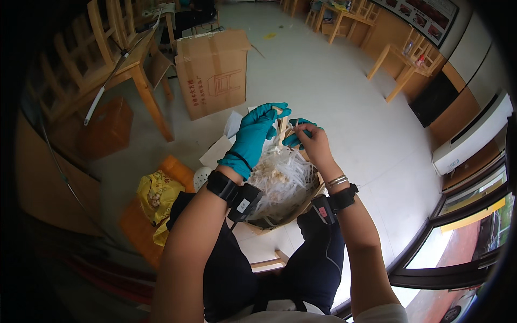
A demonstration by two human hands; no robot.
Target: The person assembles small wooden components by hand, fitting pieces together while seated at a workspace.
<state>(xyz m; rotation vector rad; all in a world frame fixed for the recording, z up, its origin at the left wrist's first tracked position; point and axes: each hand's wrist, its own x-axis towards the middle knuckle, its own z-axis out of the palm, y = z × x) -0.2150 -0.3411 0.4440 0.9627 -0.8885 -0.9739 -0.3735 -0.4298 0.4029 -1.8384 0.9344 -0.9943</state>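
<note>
My left hand, in a teal glove, is closed around a pale, light-brown piece that looks like a narrow strip; its kind is unclear. Close beside it, my right hand pinches a thin pale strip. Teal glove material covers some of its fingers, while the back of the hand is bare. Both hands are above a container heaped with whitish, translucent strips, standing in front of my knees. Small cream-coloured bits lie on top of the heap.
On my left, a yellow plastic bag with pale pieces inside rests on an orange surface. A large cardboard box stands ahead. Chairs are stacked on a wooden table at the far left. A white air conditioner stands out at the right.
</note>
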